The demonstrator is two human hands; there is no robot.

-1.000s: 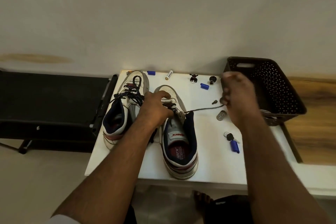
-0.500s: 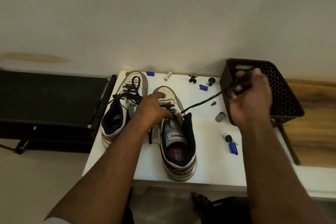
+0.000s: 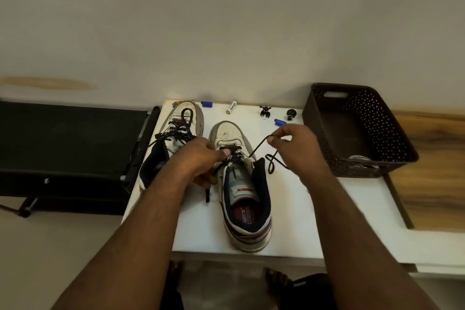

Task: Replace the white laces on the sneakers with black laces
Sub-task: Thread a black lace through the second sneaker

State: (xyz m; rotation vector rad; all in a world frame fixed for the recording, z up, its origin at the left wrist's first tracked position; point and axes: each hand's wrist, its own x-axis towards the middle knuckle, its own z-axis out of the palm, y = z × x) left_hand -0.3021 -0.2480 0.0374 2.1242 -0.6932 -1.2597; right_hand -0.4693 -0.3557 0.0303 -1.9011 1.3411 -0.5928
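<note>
On a white table (image 3: 339, 209), the left hand (image 3: 198, 158) grips the right sneaker (image 3: 241, 184) at its eyelets while the right hand (image 3: 294, 143) pinches the black lace (image 3: 259, 146); the laced left sneaker (image 3: 173, 138) stands beside it, a brown basket (image 3: 392, 138) at right.

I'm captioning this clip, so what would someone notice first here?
Two hands over the nearer sneaker mid-table: the right hand pinches a black lace, and the left hand holds the shoe's eyelets. Behind left lies the other sneaker, already black-laced; a brown basket sits right.
</note>
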